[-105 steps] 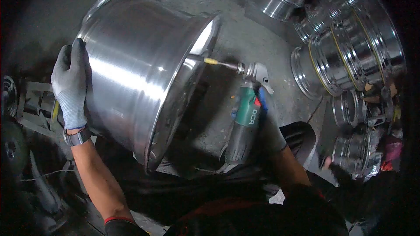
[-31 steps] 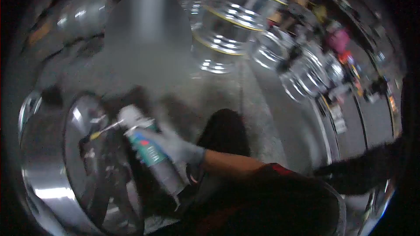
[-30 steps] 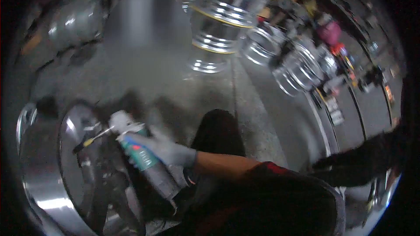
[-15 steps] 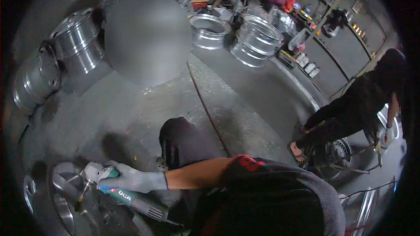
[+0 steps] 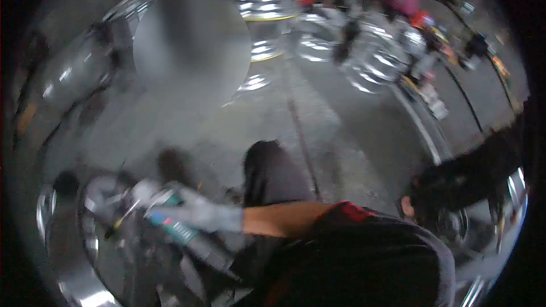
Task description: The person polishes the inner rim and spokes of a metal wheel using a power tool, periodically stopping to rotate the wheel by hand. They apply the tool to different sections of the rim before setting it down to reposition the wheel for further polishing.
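My right hand [image 5: 207,211], in a light grey glove, is wrapped round the green and grey body of an angle grinder [image 5: 181,232]. The grinder's pale metal head [image 5: 147,193] points to the left. By that head is a thin rod with a yellowish part [image 5: 118,224], too blurred to name. Just beyond it, at the lower left, lies a shiny curved metal piece [image 5: 101,198], which looks like part of a wheel rim. My left hand does not show. Motion smears the whole view.
My knee [image 5: 272,170] rises in the middle. Metal wheel rims [image 5: 372,57] stand at the back, with another barrel-shaped rim [image 5: 79,74] at the left. A co-worker in dark clothes [image 5: 466,165] bends at the right by a wheel [image 5: 455,224]. A blurred disc covers the upper left.
The view has swung left, so the background and co-worker sit farther right. My right hand stays on the grinder, which appears a little higher and farther right.
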The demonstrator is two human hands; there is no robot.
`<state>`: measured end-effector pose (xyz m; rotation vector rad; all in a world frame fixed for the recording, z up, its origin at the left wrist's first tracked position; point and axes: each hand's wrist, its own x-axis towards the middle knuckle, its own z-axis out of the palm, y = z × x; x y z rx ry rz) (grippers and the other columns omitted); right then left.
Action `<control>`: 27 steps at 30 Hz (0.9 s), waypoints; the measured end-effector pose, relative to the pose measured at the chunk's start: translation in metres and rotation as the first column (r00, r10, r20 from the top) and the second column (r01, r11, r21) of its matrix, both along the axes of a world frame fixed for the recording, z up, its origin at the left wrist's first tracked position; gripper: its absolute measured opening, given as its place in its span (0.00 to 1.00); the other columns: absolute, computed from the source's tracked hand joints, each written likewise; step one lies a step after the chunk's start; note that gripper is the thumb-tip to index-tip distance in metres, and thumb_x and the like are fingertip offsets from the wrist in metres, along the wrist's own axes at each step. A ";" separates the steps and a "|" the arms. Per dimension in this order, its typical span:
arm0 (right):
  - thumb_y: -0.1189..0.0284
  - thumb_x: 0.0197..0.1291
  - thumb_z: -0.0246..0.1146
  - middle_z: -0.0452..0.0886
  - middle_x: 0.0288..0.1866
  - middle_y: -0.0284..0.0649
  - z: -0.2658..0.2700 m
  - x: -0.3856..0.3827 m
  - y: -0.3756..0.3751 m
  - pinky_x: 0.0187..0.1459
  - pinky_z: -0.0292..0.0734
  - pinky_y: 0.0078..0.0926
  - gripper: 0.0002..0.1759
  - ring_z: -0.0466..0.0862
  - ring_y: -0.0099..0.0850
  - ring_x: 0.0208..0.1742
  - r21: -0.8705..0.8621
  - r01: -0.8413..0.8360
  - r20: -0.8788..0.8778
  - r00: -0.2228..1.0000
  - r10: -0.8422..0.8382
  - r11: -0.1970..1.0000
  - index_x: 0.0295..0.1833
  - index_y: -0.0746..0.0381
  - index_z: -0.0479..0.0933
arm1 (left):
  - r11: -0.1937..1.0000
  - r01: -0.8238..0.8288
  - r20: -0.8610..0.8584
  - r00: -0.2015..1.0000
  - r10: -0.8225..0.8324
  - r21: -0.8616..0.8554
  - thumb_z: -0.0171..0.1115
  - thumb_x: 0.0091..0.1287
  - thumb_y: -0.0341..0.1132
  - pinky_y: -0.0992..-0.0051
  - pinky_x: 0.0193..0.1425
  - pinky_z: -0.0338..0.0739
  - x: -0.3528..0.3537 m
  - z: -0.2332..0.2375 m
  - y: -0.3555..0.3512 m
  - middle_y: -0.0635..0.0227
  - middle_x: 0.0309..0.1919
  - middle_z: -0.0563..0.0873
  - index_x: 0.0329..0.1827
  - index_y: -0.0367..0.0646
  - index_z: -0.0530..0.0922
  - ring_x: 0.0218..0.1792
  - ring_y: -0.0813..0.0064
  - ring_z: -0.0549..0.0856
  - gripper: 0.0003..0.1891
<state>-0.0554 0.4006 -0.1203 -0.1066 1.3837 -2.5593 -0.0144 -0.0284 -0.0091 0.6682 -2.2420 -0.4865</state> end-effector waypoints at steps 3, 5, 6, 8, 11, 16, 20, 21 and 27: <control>0.64 0.69 0.71 0.86 0.42 0.32 -0.014 0.003 0.000 0.40 0.85 0.26 0.15 0.85 0.22 0.39 0.012 -0.048 0.170 0.984 0.046 0.999 0.56 0.58 0.83 | 0.968 0.047 0.081 0.994 -0.069 0.245 0.53 0.79 0.53 0.65 0.75 0.69 -0.005 -0.013 -0.012 0.59 0.70 0.80 0.72 0.42 0.77 0.69 0.62 0.79 0.28; 0.63 0.70 0.69 0.86 0.42 0.35 0.004 0.004 0.008 0.39 0.86 0.28 0.16 0.86 0.24 0.37 0.036 -0.077 0.240 0.968 0.067 0.996 0.57 0.59 0.82 | 0.980 -0.106 0.110 0.990 0.088 0.169 0.55 0.79 0.52 0.67 0.72 0.70 0.002 0.017 0.047 0.58 0.68 0.81 0.72 0.40 0.76 0.67 0.63 0.80 0.29; 0.62 0.71 0.68 0.86 0.42 0.37 0.003 0.005 0.013 0.39 0.86 0.29 0.17 0.87 0.26 0.37 0.064 -0.105 0.238 0.968 0.087 0.992 0.58 0.60 0.82 | 0.983 -0.116 0.121 0.988 0.099 0.144 0.55 0.78 0.53 0.64 0.71 0.72 0.015 0.022 0.057 0.49 0.69 0.80 0.72 0.34 0.74 0.66 0.58 0.81 0.32; 0.59 0.73 0.65 0.86 0.41 0.40 0.016 -0.003 0.016 0.39 0.87 0.31 0.20 0.88 0.30 0.36 -0.169 -0.083 0.312 0.941 0.134 0.982 0.61 0.61 0.79 | 0.979 0.063 0.020 0.998 -0.068 0.192 0.58 0.77 0.52 0.67 0.69 0.73 0.013 0.010 0.035 0.49 0.64 0.83 0.69 0.31 0.76 0.64 0.60 0.83 0.31; 0.54 0.74 0.61 0.87 0.41 0.44 0.025 -0.016 0.017 0.38 0.88 0.35 0.24 0.89 0.34 0.36 -0.073 -0.053 0.173 0.983 0.065 0.996 0.62 0.63 0.77 | 0.984 -0.011 0.012 1.000 0.009 0.180 0.58 0.77 0.51 0.69 0.65 0.74 0.011 0.012 0.043 0.51 0.59 0.87 0.65 0.29 0.79 0.59 0.66 0.85 0.30; 0.55 0.74 0.60 0.86 0.41 0.46 0.014 -0.012 0.019 0.39 0.88 0.37 0.23 0.90 0.36 0.36 -0.063 -0.064 0.252 0.965 0.078 0.996 0.60 0.64 0.76 | 0.994 -0.021 0.046 0.999 0.016 0.111 0.59 0.77 0.51 0.72 0.57 0.76 0.018 0.019 0.049 0.54 0.51 0.90 0.64 0.32 0.80 0.49 0.71 0.86 0.28; 0.56 0.75 0.59 0.86 0.42 0.46 0.016 0.007 0.024 0.39 0.88 0.37 0.23 0.89 0.37 0.36 0.080 -0.145 0.213 0.969 0.125 0.986 0.61 0.64 0.75 | 0.996 -0.029 0.023 0.999 0.027 0.086 0.58 0.77 0.51 0.72 0.59 0.76 0.016 0.007 0.034 0.53 0.52 0.89 0.65 0.34 0.79 0.51 0.70 0.86 0.27; 0.56 0.75 0.59 0.86 0.42 0.46 0.016 0.005 0.024 0.39 0.88 0.37 0.23 0.89 0.37 0.36 0.088 -0.153 0.215 0.968 0.131 0.984 0.61 0.64 0.75 | 0.996 -0.030 0.003 1.000 0.030 0.087 0.58 0.77 0.52 0.72 0.58 0.76 0.015 0.008 0.038 0.52 0.52 0.89 0.64 0.34 0.80 0.51 0.70 0.86 0.28; 0.47 0.77 0.50 0.84 0.47 0.48 0.016 -0.015 0.025 0.46 0.87 0.39 0.29 0.88 0.38 0.43 -0.051 -0.105 0.181 0.977 0.112 0.993 0.65 0.61 0.74 | 0.997 -0.053 0.018 0.998 0.052 0.050 0.58 0.77 0.53 0.71 0.59 0.76 0.015 0.009 0.035 0.54 0.53 0.89 0.63 0.37 0.81 0.50 0.70 0.87 0.27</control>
